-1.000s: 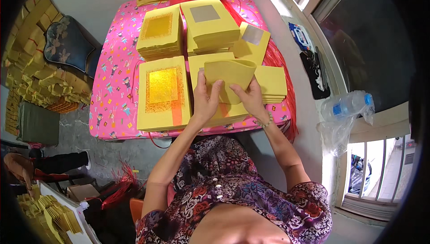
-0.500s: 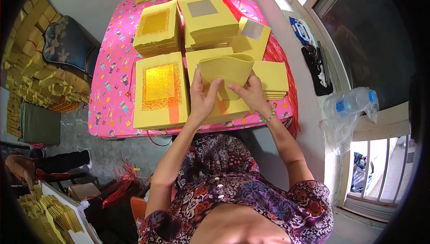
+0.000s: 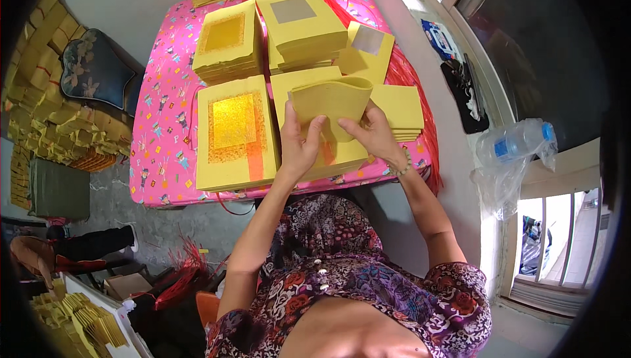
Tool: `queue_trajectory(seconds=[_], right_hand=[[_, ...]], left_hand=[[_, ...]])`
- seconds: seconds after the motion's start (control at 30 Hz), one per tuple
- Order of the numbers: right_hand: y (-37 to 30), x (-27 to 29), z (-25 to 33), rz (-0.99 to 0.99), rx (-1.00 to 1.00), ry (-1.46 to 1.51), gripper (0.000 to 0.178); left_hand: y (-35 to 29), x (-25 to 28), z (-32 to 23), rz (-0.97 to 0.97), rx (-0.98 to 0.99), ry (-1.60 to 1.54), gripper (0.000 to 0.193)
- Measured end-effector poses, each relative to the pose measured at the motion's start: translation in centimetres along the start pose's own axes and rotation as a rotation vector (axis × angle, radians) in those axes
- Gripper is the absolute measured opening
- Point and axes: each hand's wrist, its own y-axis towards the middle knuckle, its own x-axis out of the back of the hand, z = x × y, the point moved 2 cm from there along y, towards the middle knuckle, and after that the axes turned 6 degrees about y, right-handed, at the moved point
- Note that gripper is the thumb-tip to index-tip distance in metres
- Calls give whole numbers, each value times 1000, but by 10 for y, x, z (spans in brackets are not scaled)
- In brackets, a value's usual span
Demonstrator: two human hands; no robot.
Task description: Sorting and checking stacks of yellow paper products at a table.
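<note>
Bright daylight from the right, glare on gold foil (image 3: 232,122), black fisheye rim

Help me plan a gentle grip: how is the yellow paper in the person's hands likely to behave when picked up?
Probably floppy: the yellow paper bows between the left hand and right hand. Its layers may shift, since the upper edge bulges open. It looks fairly light, being thin and raised by both hands.

One wide fisheye view looks down and forward from head height, close above the flowered clothes (image 3: 328,246), with the table (image 3: 161,161) near ahead. It takes in the floor (image 3: 154,220) at left and the window (image 3: 526,49) at right; straight edges bow outward.
</note>
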Motion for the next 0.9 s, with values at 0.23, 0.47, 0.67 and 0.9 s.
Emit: queue_trajectory(seconds=[0.23,0.47,0.67,0.9], right_hand=[[3,3,7,49,-26,-180,42],[14,9,22,-14,-2,114,27],[19,10,32,-45,-82,-27,20],[41,21,28,-72,-57,37,21]], left_hand=[[1,3,1,22,-20,99,31],[8,4,-8,37,33,-37,35],[13,10,-22,121,200,-97,40],[24,13,-22,228,355,-134,45]])
